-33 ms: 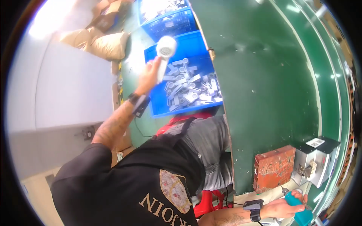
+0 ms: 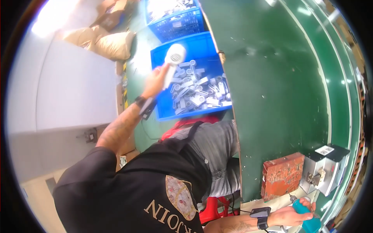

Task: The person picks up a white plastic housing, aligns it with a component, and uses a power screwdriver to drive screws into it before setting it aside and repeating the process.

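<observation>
My left hand (image 2: 156,80), somewhat blurred, is closed on the handle of a white plastic part (image 2: 175,54) with a round, grilled head, shaped like a handheld fan. It is held over a blue bin (image 2: 165,112) heaped with loose grey-white plastic pieces (image 2: 190,87), several with ring-shaped ends. At the lower right, my right hand (image 2: 293,214) is wrapped around a teal hand tool (image 2: 311,224). The tool's exact kind is unclear, as fingers cover part of it. Close to that hand lie a worn red block (image 2: 283,175) and a grey metal box (image 2: 326,171) with a black top.
A second blue crate (image 2: 176,28) of pieces stands beyond the bin. The green worktop (image 2: 279,97) runs along my right side. Pale sacks (image 2: 114,46) and cardboard boxes (image 2: 108,17) are at the far left, near a white panel (image 2: 77,85). A red stool (image 2: 211,209) is beneath me.
My left hand and the white part have shifted slightly right and nearer to me. My right hand keeps its grip on the teal tool, almost unmoved. The whole view has drifted a little.
</observation>
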Action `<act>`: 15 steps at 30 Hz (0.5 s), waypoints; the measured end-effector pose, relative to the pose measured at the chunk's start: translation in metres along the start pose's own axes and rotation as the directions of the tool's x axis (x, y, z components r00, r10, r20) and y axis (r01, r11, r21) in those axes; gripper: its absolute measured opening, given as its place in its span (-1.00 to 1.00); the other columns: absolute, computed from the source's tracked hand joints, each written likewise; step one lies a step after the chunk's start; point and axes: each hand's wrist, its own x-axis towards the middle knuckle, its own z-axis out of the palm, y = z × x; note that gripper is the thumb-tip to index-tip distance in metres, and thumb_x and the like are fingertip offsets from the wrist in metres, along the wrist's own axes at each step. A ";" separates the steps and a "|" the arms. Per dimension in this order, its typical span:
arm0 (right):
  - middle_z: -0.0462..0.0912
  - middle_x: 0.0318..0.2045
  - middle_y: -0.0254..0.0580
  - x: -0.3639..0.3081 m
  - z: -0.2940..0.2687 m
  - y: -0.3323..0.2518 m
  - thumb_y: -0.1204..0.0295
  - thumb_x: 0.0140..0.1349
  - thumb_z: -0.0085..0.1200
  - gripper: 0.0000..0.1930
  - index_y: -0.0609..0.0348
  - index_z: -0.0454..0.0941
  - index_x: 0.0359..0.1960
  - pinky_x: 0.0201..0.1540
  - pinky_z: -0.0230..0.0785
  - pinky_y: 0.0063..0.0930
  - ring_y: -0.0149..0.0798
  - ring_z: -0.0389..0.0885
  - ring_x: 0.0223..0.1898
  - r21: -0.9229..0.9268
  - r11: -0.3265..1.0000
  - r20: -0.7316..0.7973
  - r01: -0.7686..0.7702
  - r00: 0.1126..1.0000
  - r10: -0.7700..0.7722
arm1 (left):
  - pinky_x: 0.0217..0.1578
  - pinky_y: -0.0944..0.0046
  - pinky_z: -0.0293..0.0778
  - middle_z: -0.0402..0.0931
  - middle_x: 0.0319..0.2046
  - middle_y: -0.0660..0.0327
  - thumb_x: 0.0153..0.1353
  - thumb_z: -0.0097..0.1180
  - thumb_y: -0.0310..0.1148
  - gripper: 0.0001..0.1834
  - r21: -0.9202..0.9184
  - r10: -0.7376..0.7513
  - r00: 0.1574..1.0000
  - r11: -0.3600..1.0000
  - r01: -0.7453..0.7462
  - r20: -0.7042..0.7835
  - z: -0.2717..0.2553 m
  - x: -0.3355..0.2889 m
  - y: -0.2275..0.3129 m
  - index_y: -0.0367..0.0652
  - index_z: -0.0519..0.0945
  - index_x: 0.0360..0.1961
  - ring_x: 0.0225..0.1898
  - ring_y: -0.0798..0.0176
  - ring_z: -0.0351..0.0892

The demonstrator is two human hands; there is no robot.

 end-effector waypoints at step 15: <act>0.49 -0.50 -0.19 -0.069 -0.056 -0.016 -0.27 0.30 -0.03 -0.22 0.39 0.39 -0.01 -0.37 0.31 -0.44 -0.30 0.47 -0.47 0.053 0.997 -0.055 -0.064 0.996 0.067 | -0.13 0.29 0.46 0.61 -0.19 0.14 0.38 0.03 -0.47 -0.82 -0.300 0.461 0.880 0.828 -0.473 -0.114 0.033 -0.007 0.197 -0.27 0.61 -0.09 -0.21 0.29 0.57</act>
